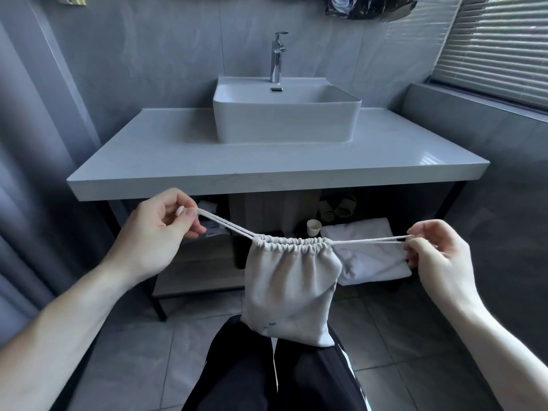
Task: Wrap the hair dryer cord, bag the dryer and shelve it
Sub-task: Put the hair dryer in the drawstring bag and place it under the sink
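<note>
The small off-white drawstring bag (pixel 289 295) is matt woven cloth, slightly coarse, gathered into tight puckers at its mouth, and its pale twisted cords (pixel 228 226) look like soft cotton rope. The grey vanity countertop (pixel 148 161) is smooth stone-like slab with a faint sheen. The white rectangular basin (pixel 286 120) is glossy ceramic, the tall tap (pixel 277 56) polished chrome metal. The folded white towel (pixel 372 258) below is fluffy terry cloth. The grey floor tiles (pixel 133 351) look smooth and satin.
</note>
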Demonstrator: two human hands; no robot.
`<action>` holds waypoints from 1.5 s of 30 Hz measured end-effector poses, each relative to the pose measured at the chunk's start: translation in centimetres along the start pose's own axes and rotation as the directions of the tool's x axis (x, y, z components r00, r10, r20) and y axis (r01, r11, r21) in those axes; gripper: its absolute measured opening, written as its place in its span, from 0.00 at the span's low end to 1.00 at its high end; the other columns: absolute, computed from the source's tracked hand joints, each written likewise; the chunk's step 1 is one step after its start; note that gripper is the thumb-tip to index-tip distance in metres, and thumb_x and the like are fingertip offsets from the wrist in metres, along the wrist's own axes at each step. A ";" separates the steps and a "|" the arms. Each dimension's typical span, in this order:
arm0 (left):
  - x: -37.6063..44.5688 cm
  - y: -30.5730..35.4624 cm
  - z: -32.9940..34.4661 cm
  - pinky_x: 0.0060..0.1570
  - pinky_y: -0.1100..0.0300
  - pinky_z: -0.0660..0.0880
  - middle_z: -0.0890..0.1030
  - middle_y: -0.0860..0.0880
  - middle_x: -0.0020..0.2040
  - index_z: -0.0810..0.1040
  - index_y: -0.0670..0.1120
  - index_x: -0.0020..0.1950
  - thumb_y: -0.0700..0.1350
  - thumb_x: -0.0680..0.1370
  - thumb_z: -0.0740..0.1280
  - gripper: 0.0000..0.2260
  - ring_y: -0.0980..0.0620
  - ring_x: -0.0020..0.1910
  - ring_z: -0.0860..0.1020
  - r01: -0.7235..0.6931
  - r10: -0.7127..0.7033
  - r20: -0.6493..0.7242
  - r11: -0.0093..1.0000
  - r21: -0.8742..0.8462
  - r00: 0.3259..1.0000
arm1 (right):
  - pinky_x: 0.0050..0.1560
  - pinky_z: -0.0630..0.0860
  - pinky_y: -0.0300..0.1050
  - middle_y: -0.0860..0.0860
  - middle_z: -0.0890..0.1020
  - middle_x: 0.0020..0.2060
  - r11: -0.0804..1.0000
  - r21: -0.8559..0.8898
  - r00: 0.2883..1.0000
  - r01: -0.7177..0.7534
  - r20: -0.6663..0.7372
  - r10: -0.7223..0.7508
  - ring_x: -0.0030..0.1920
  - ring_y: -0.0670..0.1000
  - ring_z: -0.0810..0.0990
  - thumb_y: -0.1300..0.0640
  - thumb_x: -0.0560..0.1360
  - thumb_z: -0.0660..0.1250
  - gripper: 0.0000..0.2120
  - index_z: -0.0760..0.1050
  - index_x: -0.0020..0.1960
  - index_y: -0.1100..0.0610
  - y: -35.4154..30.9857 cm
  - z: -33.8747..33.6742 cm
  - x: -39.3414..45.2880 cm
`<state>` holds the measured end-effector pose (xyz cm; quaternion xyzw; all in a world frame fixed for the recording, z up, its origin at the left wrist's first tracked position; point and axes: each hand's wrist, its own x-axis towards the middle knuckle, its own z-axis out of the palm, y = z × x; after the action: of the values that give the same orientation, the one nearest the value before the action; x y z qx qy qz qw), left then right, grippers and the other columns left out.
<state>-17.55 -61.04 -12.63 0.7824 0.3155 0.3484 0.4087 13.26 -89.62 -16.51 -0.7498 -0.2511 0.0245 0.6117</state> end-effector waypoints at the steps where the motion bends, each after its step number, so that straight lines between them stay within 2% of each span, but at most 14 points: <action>1: -0.2 0.5 0.2 0.55 0.47 0.84 0.87 0.48 0.39 0.80 0.49 0.44 0.39 0.86 0.64 0.12 0.48 0.46 0.89 -0.004 0.006 0.035 0.997 -0.073 0.999 | 0.38 0.77 0.48 0.55 0.83 0.37 0.998 -0.067 0.999 0.009 0.051 -0.006 0.35 0.56 0.79 0.70 0.78 0.64 0.14 0.79 0.45 0.52 0.0 0.3 -0.1; 3: -0.5 1.7 0.7 0.56 0.50 0.85 0.87 0.48 0.40 0.78 0.45 0.46 0.37 0.86 0.62 0.11 0.47 0.49 0.89 0.015 0.006 0.095 0.977 -0.212 0.995 | 0.39 0.77 0.49 0.57 0.85 0.38 0.976 -0.217 0.983 0.034 0.181 0.006 0.37 0.59 0.81 0.67 0.79 0.64 0.14 0.81 0.48 0.49 -0.1 1.3 -0.6; 7: -0.9 3.8 1.7 0.53 0.55 0.85 0.81 0.42 0.41 0.76 0.41 0.47 0.35 0.87 0.59 0.11 0.42 0.51 0.89 0.080 -0.022 0.151 0.919 -0.387 0.988 | 0.32 0.73 0.36 0.52 0.85 0.37 0.922 -0.375 0.942 0.098 0.333 0.036 0.34 0.46 0.80 0.61 0.78 0.63 0.12 0.82 0.47 0.46 -1.2 3.9 -1.4; 9: -1.0 4.1 1.8 0.51 0.55 0.86 0.79 0.39 0.42 0.75 0.40 0.48 0.35 0.87 0.58 0.10 0.41 0.50 0.89 0.107 -0.043 0.158 0.899 -0.425 0.987 | 0.41 0.75 0.37 0.48 0.84 0.44 0.892 -0.425 0.925 0.158 0.380 0.017 0.40 0.42 0.81 0.57 0.76 0.64 0.09 0.82 0.47 0.46 -1.8 4.9 -1.4; 12: -1.1 4.0 1.7 0.52 0.53 0.86 0.79 0.39 0.42 0.75 0.40 0.49 0.35 0.87 0.58 0.10 0.41 0.50 0.89 0.127 -0.065 0.154 0.888 -0.441 0.986 | 0.59 0.75 0.46 0.43 0.81 0.56 0.832 -0.477 0.872 0.283 0.490 -0.016 0.58 0.47 0.78 0.57 0.76 0.67 0.11 0.82 0.55 0.46 -2.7 6.1 -1.9; 14: -1.1 4.0 1.7 0.53 0.52 0.86 0.80 0.38 0.44 0.75 0.40 0.49 0.35 0.87 0.58 0.10 0.41 0.51 0.89 0.134 -0.076 0.145 0.883 -0.450 0.986 | 0.64 0.75 0.47 0.39 0.82 0.56 0.848 -0.402 0.820 0.346 0.568 -0.066 0.62 0.46 0.77 0.55 0.77 0.68 0.11 0.82 0.57 0.45 -3.5 6.7 -2.8; 16: -1.0 4.1 1.8 0.53 0.52 0.86 0.80 0.38 0.44 0.75 0.40 0.49 0.35 0.87 0.58 0.10 0.43 0.51 0.89 0.135 -0.081 0.135 0.880 -0.455 0.987 | 0.61 0.77 0.45 0.38 0.85 0.52 0.875 -0.311 0.794 0.372 0.594 -0.127 0.59 0.43 0.80 0.50 0.78 0.68 0.07 0.82 0.55 0.44 -4.1 7.2 -3.6; 21: -0.9 3.9 2.3 0.52 0.52 0.86 0.80 0.43 0.42 0.75 0.40 0.49 0.35 0.88 0.58 0.11 0.44 0.48 0.89 0.132 -0.103 0.088 0.875 -0.466 0.991 | 0.47 0.82 0.49 0.44 0.86 0.38 0.844 -0.337 0.851 0.417 0.472 -0.231 0.43 0.45 0.84 0.50 0.80 0.71 0.05 0.81 0.45 0.47 -3.0 7.7 -3.4; 25: -0.1 2.9 2.1 0.49 0.55 0.86 0.81 0.46 0.39 0.77 0.41 0.47 0.35 0.87 0.59 0.12 0.44 0.47 0.89 0.154 -0.177 0.007 0.838 -0.523 0.984 | 0.35 0.73 0.36 0.52 0.81 0.31 0.934 -0.237 0.899 0.268 0.409 -0.154 0.30 0.43 0.74 0.56 0.82 0.71 0.12 0.79 0.39 0.50 -3.1 6.8 -2.9; 29: 0.0 1.3 2.5 0.46 0.57 0.86 0.79 0.45 0.40 0.77 0.40 0.44 0.35 0.87 0.60 0.12 0.45 0.45 0.89 0.232 -0.317 -0.003 0.700 -0.676 0.948 | 0.38 0.71 0.47 0.51 0.74 0.28 0.997 -0.074 0.937 0.017 0.350 0.010 0.32 0.50 0.71 0.58 0.83 0.68 0.13 0.80 0.40 0.56 -3.2 6.0 -2.2; 33: -0.1 0.6 2.1 0.43 0.60 0.85 0.78 0.46 0.40 0.76 0.41 0.44 0.34 0.86 0.60 0.12 0.49 0.41 0.89 0.192 -0.372 -0.067 0.616 -0.764 0.926 | 0.38 0.67 0.47 0.47 0.72 0.26 0.997 -0.079 0.946 -0.018 0.320 0.043 0.31 0.50 0.68 0.56 0.84 0.67 0.13 0.80 0.42 0.56 -3.2 5.6 -2.0; 36: -0.5 0.3 1.5 0.42 0.60 0.85 0.78 0.47 0.38 0.77 0.41 0.45 0.34 0.86 0.60 0.12 0.51 0.39 0.89 0.173 -0.392 -0.098 0.599 -0.781 0.915 | 0.35 0.66 0.47 0.45 0.73 0.26 0.997 -0.076 0.953 -0.015 0.301 0.038 0.31 0.50 0.68 0.57 0.84 0.67 0.13 0.79 0.42 0.59 -3.3 5.1 -2.1; 41: -0.9 0.0 0.0 0.45 0.61 0.85 0.79 0.49 0.37 0.76 0.43 0.44 0.35 0.86 0.60 0.13 0.53 0.38 0.88 0.119 -0.379 -0.160 0.616 -0.779 0.912 | 0.33 0.68 0.39 0.55 0.73 0.32 1.000 0.017 0.964 -0.005 0.265 0.001 0.35 0.52 0.70 0.59 0.86 0.64 0.14 0.76 0.43 0.62 -3.5 4.9 -2.5; 45: -1.2 0.2 -0.8 0.49 0.59 0.86 0.80 0.50 0.37 0.77 0.44 0.43 0.34 0.86 0.60 0.14 0.53 0.39 0.88 0.102 -0.357 -0.172 0.632 -0.768 0.918 | 0.42 0.80 0.42 0.53 0.85 0.39 0.986 0.152 0.962 -0.075 0.272 0.031 0.38 0.47 0.84 0.60 0.87 0.63 0.14 0.75 0.45 0.64 -4.4 5.5 -2.8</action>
<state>-18.81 -61.73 -12.43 0.4339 0.3029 0.5083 0.6794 7.39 -85.26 -14.52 -0.6942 -0.3086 0.1625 0.6296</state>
